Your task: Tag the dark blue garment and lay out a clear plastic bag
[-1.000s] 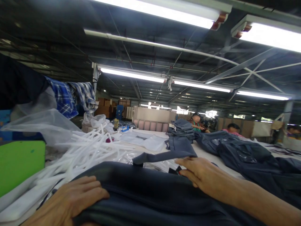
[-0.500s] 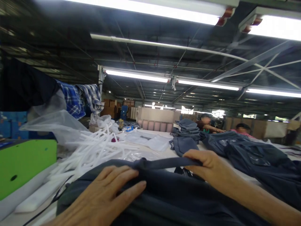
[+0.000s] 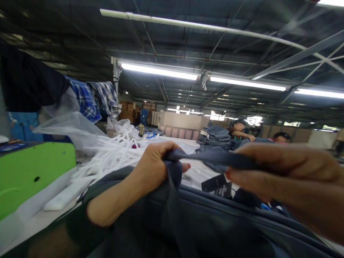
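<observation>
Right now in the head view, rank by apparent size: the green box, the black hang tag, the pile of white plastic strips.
1. Green box, largest, though nearness to the camera inflates it.
2. Pile of white plastic strips.
3. Black hang tag, clearly smallest.

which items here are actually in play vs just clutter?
In hand:
- left hand, gripping the strap
- right hand, pinching the strap
- dark blue garment
- its strap
- black hang tag

Lying about:
- white plastic strips
- clear bags
- green box
- folded stack
- plaid shirts
</observation>
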{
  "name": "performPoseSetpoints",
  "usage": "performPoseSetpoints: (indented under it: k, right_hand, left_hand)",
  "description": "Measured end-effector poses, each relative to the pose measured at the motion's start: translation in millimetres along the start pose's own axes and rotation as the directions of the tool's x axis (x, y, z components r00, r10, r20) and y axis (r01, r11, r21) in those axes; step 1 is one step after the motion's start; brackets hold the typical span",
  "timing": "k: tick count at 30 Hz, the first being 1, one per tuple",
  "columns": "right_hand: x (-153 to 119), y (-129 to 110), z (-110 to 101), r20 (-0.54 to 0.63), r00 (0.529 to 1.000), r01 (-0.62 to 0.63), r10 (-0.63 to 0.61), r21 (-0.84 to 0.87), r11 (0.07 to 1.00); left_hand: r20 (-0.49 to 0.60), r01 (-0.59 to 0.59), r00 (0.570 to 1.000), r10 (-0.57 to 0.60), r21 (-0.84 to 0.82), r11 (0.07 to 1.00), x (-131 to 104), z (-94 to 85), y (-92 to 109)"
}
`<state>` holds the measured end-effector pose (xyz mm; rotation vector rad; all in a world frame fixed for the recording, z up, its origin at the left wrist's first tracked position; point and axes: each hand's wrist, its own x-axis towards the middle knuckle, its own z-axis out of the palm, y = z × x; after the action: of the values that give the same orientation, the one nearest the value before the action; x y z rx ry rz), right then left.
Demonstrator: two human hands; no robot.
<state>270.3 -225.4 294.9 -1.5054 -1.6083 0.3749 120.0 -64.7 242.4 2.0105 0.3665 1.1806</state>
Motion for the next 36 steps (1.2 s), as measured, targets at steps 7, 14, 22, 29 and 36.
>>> performPoseSetpoints:
  k: [7, 14, 22, 29, 36]
  right_hand:
    - [36, -23, 5, -0.009, 1.000, -0.015, 0.015, 0.002, 1.000]
    - [30, -8, -1, 0.071, 0.989, 0.145, -0.129, -0.307, 0.941]
    - [20, 0, -18, -0.081, 0.997, -0.017, 0.004, -0.155, 0.988]
    - [10, -21, -12, 0.281, 0.949, -0.144, 0.143, -0.017, 0.989]
    - [41, -18, 2, -0.144, 0.873, -0.391, 0.465, 0.363, 0.846]
  left_hand:
    - [-0.108, 0.005, 0.994, -0.022, -0.154, 0.988, 4, 7.1, 2]
    - [-0.144, -0.103, 0.986, 0.088, -0.097, 0.990, 3, -1.5, 8]
    - [-0.136, -0.222, 0.961, 0.241, 0.141, 0.965, 2, -3.4, 19]
    - [-0.124, -0.047, 0.988, 0.090, 0.315, 0.948, 23, 2.1, 25]
    - [-0.173, -0.168, 0.932, 0.317, 0.569, 0.805, 1, 3.3, 14]
